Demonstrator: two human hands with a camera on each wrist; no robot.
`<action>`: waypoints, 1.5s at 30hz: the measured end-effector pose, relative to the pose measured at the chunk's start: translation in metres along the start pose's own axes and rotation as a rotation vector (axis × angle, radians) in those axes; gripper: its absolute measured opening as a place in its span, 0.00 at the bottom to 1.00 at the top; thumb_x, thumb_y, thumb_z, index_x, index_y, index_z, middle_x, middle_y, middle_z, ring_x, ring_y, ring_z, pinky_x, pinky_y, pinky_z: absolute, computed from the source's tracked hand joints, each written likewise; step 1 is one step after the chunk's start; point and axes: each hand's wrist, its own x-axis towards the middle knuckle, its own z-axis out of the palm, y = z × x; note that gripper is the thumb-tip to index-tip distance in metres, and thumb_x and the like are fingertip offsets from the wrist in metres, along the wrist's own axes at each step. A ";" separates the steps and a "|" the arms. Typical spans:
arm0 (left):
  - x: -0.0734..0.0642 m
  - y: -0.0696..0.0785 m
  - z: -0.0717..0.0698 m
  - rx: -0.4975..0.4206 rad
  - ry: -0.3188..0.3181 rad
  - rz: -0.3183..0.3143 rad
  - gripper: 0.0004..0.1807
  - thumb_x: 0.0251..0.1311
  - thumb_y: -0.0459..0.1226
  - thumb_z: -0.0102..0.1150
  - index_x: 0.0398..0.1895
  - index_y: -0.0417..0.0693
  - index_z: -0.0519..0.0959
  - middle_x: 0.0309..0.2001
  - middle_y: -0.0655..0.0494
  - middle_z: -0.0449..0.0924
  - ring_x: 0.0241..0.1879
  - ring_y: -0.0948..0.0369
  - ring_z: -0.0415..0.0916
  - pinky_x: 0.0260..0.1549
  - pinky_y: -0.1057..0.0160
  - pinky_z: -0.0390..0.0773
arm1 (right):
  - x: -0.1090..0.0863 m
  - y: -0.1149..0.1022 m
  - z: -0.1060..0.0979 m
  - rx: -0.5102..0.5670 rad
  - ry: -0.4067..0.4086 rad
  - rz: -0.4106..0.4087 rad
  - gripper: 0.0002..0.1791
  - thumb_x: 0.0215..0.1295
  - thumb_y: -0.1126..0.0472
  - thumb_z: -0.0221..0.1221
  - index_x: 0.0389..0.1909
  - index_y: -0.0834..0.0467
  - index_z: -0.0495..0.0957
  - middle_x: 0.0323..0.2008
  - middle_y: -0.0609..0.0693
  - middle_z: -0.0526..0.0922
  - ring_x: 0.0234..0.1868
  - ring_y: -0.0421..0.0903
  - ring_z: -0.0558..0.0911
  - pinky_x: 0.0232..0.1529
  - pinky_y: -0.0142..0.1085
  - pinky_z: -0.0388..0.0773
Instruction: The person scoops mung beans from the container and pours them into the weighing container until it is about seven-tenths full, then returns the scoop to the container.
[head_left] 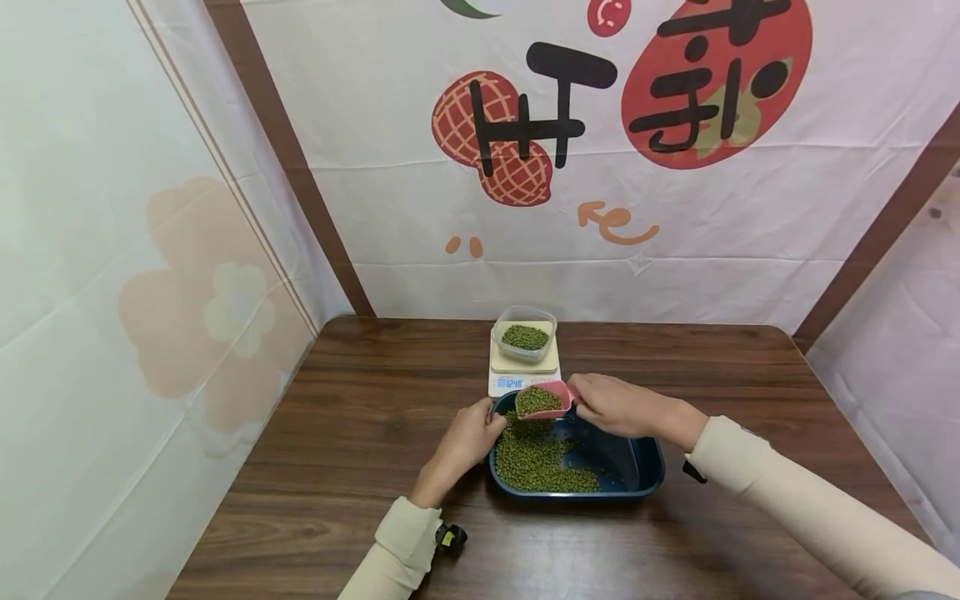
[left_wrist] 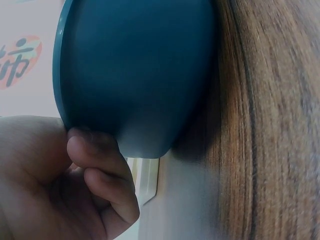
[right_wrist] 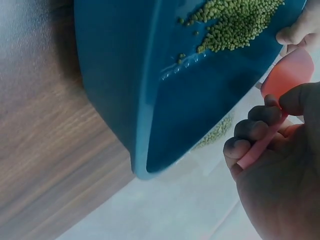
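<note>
My right hand [head_left: 618,404] grips the handle of a pink scoop [right_wrist: 289,75], its bowl heaped with green mung beans [head_left: 538,400]. The scoop is held above the back left part of a dark blue basin [head_left: 651,467]. With thumb and curled fingers, my left hand [left_wrist: 95,175] pinches the basin's rim at its back left corner. Loose mung beans [right_wrist: 235,25] cover mostly the left side of the basin's floor. Just behind it stands a white kitchen scale [head_left: 522,382] showing what looks like 124.8. On the scale sits a clear plastic container [head_left: 551,321] with mung beans inside.
The basin and scale stand on a brown wood-grain table [head_left: 360,433]. A white printed cloth [head_left: 390,208] hangs behind the table's back edge, with more cloth at both sides. A small black device [head_left: 452,537] is strapped at my left wrist.
</note>
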 end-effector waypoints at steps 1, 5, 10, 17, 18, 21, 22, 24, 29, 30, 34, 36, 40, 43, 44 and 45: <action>0.000 0.000 0.000 0.000 0.002 0.000 0.14 0.78 0.38 0.48 0.29 0.49 0.65 0.18 0.58 0.66 0.13 0.62 0.65 0.17 0.64 0.66 | 0.000 0.000 -0.001 -0.006 0.004 0.002 0.04 0.83 0.61 0.48 0.47 0.56 0.70 0.32 0.46 0.69 0.34 0.41 0.69 0.39 0.39 0.68; -0.001 0.000 -0.001 -0.004 0.008 0.002 0.14 0.78 0.38 0.48 0.29 0.49 0.66 0.19 0.58 0.67 0.13 0.62 0.65 0.17 0.64 0.66 | 0.000 -0.001 -0.006 -0.017 0.012 0.002 0.03 0.83 0.61 0.49 0.47 0.55 0.70 0.32 0.46 0.69 0.34 0.41 0.69 0.39 0.39 0.68; -0.003 0.000 -0.002 -0.011 0.011 -0.003 0.13 0.77 0.38 0.49 0.29 0.49 0.67 0.19 0.59 0.67 0.13 0.62 0.66 0.17 0.64 0.67 | 0.001 -0.003 -0.010 -0.029 0.016 -0.003 0.03 0.83 0.61 0.48 0.46 0.55 0.69 0.32 0.46 0.68 0.34 0.41 0.68 0.39 0.39 0.67; -0.004 -0.001 -0.003 -0.007 0.016 -0.011 0.13 0.77 0.37 0.50 0.30 0.49 0.67 0.19 0.59 0.67 0.13 0.63 0.66 0.16 0.64 0.67 | 0.006 -0.003 -0.016 -0.040 0.035 -0.019 0.04 0.83 0.61 0.49 0.46 0.57 0.70 0.32 0.46 0.69 0.33 0.42 0.68 0.38 0.39 0.67; -0.004 -0.001 -0.003 -0.009 0.016 -0.012 0.13 0.77 0.38 0.50 0.30 0.49 0.68 0.19 0.59 0.68 0.13 0.63 0.66 0.16 0.64 0.67 | 0.007 -0.003 -0.017 -0.042 0.035 -0.019 0.04 0.83 0.61 0.48 0.46 0.57 0.70 0.32 0.46 0.69 0.33 0.42 0.67 0.38 0.39 0.66; -0.005 -0.001 -0.003 -0.009 0.013 -0.014 0.13 0.78 0.38 0.50 0.30 0.49 0.68 0.20 0.59 0.67 0.13 0.63 0.66 0.17 0.64 0.67 | 0.009 -0.003 -0.020 -0.037 0.040 -0.019 0.04 0.83 0.61 0.48 0.44 0.55 0.69 0.31 0.46 0.68 0.32 0.41 0.67 0.37 0.38 0.66; -0.006 -0.001 -0.003 -0.010 0.012 -0.014 0.13 0.78 0.38 0.50 0.30 0.49 0.68 0.20 0.59 0.67 0.13 0.62 0.66 0.17 0.64 0.67 | 0.009 -0.003 -0.021 -0.038 0.045 -0.018 0.04 0.83 0.61 0.48 0.44 0.54 0.69 0.31 0.46 0.68 0.32 0.41 0.67 0.37 0.38 0.66; -0.006 -0.001 -0.003 -0.008 0.012 -0.013 0.13 0.78 0.38 0.50 0.30 0.49 0.67 0.20 0.59 0.67 0.14 0.62 0.66 0.17 0.64 0.66 | 0.010 -0.002 -0.023 -0.034 0.053 -0.024 0.04 0.83 0.61 0.47 0.43 0.54 0.68 0.31 0.46 0.68 0.31 0.41 0.67 0.37 0.38 0.66; -0.007 0.000 -0.003 -0.004 0.010 -0.011 0.14 0.77 0.38 0.50 0.29 0.50 0.66 0.20 0.59 0.66 0.14 0.63 0.66 0.18 0.64 0.66 | 0.013 -0.001 -0.027 -0.034 0.062 -0.028 0.04 0.83 0.62 0.48 0.44 0.55 0.69 0.31 0.46 0.68 0.31 0.41 0.67 0.37 0.37 0.67; -0.008 0.000 -0.004 -0.005 0.009 -0.010 0.14 0.77 0.38 0.49 0.29 0.50 0.65 0.20 0.59 0.66 0.14 0.63 0.66 0.18 0.64 0.66 | 0.013 -0.001 -0.028 -0.036 0.059 -0.023 0.03 0.83 0.62 0.48 0.45 0.55 0.69 0.31 0.46 0.68 0.31 0.41 0.67 0.37 0.37 0.67; -0.008 0.000 -0.003 0.003 0.010 -0.003 0.14 0.77 0.37 0.50 0.29 0.50 0.66 0.19 0.59 0.66 0.14 0.63 0.65 0.18 0.64 0.65 | 0.017 0.001 -0.031 -0.029 0.056 -0.003 0.03 0.83 0.62 0.48 0.46 0.56 0.70 0.31 0.47 0.68 0.31 0.41 0.68 0.37 0.38 0.67; -0.009 0.000 -0.003 0.006 0.013 0.001 0.13 0.77 0.37 0.50 0.29 0.50 0.66 0.19 0.59 0.66 0.14 0.63 0.66 0.18 0.65 0.65 | 0.019 0.003 -0.032 -0.029 0.059 0.007 0.03 0.83 0.62 0.48 0.46 0.56 0.70 0.31 0.47 0.68 0.31 0.41 0.67 0.36 0.37 0.67; -0.009 0.001 -0.002 0.010 0.014 0.001 0.13 0.76 0.36 0.50 0.29 0.50 0.67 0.19 0.59 0.66 0.14 0.63 0.66 0.17 0.65 0.65 | 0.021 0.005 -0.035 -0.014 0.065 0.028 0.05 0.84 0.62 0.48 0.45 0.58 0.70 0.30 0.48 0.68 0.29 0.42 0.67 0.35 0.37 0.67; -0.010 0.001 -0.002 0.025 0.024 0.014 0.12 0.75 0.36 0.50 0.29 0.49 0.68 0.19 0.59 0.66 0.14 0.63 0.66 0.17 0.65 0.65 | 0.023 0.007 -0.037 -0.010 0.077 0.045 0.06 0.84 0.61 0.47 0.45 0.58 0.70 0.30 0.48 0.67 0.29 0.42 0.67 0.35 0.38 0.66; -0.011 0.002 -0.002 0.029 0.028 0.020 0.12 0.75 0.36 0.50 0.29 0.49 0.68 0.19 0.59 0.67 0.15 0.63 0.66 0.18 0.64 0.66 | 0.024 0.008 -0.037 -0.016 0.084 0.048 0.06 0.84 0.61 0.47 0.44 0.57 0.69 0.29 0.48 0.67 0.29 0.43 0.67 0.35 0.38 0.66; -0.012 0.002 -0.002 0.036 0.033 0.026 0.11 0.74 0.36 0.51 0.29 0.49 0.68 0.19 0.59 0.67 0.15 0.63 0.66 0.19 0.64 0.66 | 0.025 0.009 -0.037 -0.021 0.091 0.050 0.06 0.83 0.61 0.47 0.43 0.57 0.69 0.29 0.48 0.67 0.29 0.43 0.67 0.35 0.39 0.67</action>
